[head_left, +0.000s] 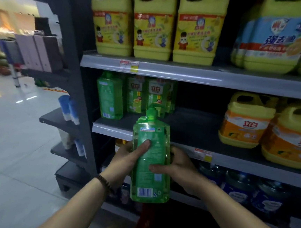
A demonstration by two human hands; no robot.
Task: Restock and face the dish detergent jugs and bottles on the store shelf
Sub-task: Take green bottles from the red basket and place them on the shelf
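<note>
**Two-handed grip on a detergent bottle.** The left thumb (pixel 144 144) is laid flat across the back label of a green pump bottle (pixel 149 179), and the right thumb (pixel 157 168) is pressed lower on the same label. The remaining fingers of both hands are wrapped behind the bottle. The bottle is gripped upright by the left hand (pixel 124 157) and the right hand (pixel 181 168), barcode toward the camera, in front of the middle shelf (pixel 195 130) edge. A beaded bracelet (pixel 104 181) is worn on the left wrist. Matching green bottles (pixel 111 96) are stood at the shelf's left, orange-labelled jugs (pixel 243 122) at its right. Yellow jugs (pixel 154 25) are ranged on the shelf above.
</note>
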